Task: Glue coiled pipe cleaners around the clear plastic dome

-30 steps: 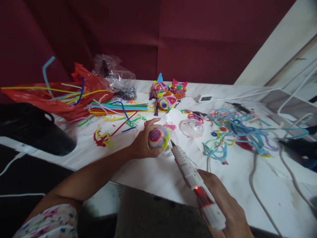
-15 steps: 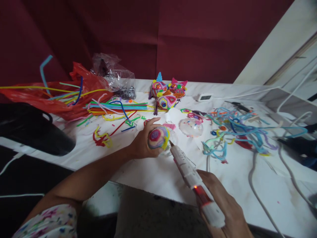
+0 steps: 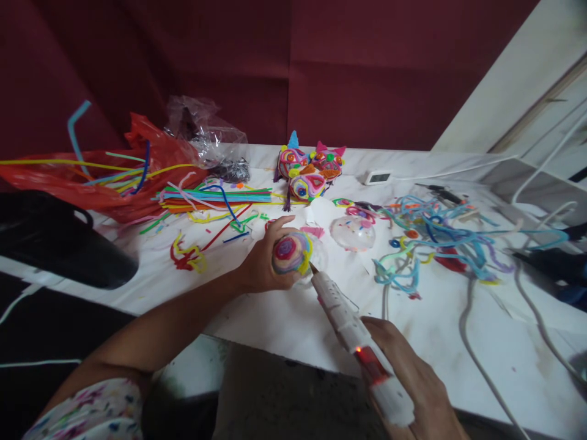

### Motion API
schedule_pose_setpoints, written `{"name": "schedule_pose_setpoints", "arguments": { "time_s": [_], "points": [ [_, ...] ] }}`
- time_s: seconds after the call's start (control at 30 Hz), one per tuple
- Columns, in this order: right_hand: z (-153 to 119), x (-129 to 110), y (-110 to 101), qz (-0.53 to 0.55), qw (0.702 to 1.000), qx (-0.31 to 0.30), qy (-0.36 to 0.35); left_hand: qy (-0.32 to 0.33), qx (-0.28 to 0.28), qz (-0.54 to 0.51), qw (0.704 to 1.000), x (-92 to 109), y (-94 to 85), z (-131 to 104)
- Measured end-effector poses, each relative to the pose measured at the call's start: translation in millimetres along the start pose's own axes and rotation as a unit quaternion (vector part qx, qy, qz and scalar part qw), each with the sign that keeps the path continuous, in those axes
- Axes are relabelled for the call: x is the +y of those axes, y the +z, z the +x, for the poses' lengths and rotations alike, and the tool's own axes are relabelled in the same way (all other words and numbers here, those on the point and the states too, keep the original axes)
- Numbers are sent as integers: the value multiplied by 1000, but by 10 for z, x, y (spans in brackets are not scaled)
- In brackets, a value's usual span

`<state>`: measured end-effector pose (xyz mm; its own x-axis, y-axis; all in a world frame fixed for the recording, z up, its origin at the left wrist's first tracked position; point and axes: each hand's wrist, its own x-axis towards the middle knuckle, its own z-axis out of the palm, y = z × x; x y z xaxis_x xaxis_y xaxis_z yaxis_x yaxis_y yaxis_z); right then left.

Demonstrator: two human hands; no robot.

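Note:
My left hand [image 3: 266, 263] is wrapped round a clear rounded piece [image 3: 318, 253], partly covered with coiled pipe cleaners [image 3: 292, 253] in pink, purple, blue and yellow. In my right hand [image 3: 408, 366] is a white glue gun [image 3: 342, 311] with a lit red part. Its dark nozzle points at the yellow edge of the coils, touching or very near it. Just right of the piece lies another clear dome [image 3: 353, 233] with small coloured spots. Decorated colourful figures [image 3: 309, 168] stand behind, at the back of the table.
Pipe cleaners [image 3: 215, 195] and a red plastic bag [image 3: 156, 146] lie at left, behind a black object [image 3: 64, 244]. Tangled blue strands [image 3: 440, 232] and grey cables [image 3: 468, 330] occupy the right. A small white display [image 3: 376, 177] stands at the back.
The glue gun's nozzle has moved slightly left, closer to the yellow edge of the coils. The view has shifted a little; my left hand still holds the piece.

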<state>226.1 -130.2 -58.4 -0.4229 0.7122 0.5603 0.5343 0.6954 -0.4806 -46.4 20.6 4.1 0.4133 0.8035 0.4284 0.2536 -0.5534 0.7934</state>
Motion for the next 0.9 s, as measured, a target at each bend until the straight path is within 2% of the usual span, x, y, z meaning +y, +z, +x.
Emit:
{"name": "schedule_pose_setpoints", "arguments": {
  "time_s": [0.17,0.47,0.77,0.9],
  "points": [
    [-93,27,7,-35,999,5,-1,-6,-2,-5,1000,-5,6,5],
    [-143,-2,-7,-23,999,10,32,1,-7,3,1000,-15,-1,3],
    [18,-17,-19,-5,1000,4,9,3,-4,1,1000,-1,4,1],
    [31,-5,-30,-35,999,24,0,20,5,12,1000,9,14,-3]
  ]
}}
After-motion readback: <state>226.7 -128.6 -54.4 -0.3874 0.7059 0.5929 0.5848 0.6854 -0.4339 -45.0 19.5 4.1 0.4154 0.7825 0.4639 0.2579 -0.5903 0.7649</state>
